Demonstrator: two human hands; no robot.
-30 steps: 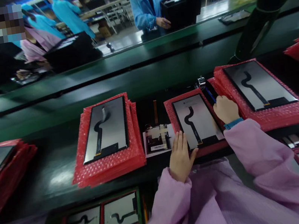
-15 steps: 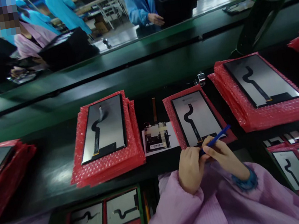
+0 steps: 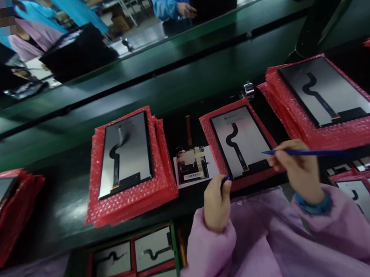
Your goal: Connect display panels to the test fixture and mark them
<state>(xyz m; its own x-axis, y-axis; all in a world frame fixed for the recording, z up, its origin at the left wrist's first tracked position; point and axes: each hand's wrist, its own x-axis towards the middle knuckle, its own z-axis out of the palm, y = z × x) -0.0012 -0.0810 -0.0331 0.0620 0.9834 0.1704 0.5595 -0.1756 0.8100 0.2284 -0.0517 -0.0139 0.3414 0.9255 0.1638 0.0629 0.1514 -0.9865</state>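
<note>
Right hand (image 3: pixel 300 171) pinches blue pen (image 3: pixel 303 152), tip pointing left at panel (image 3: pixel 242 140) mid-frame. Left hand (image 3: pixel 217 201) pinches cap (image 3: pixel 227 178), just below panel.

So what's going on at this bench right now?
A person in a pink smock sits at a dark workbench. The right hand holds a blue pen, its tip over the display panel lying on red bubble wrap. The left hand pinches a small blue cap at the panel's near edge. More panels lie on red wrap on either side, and a small circuit board sits left of the middle panel.
</note>
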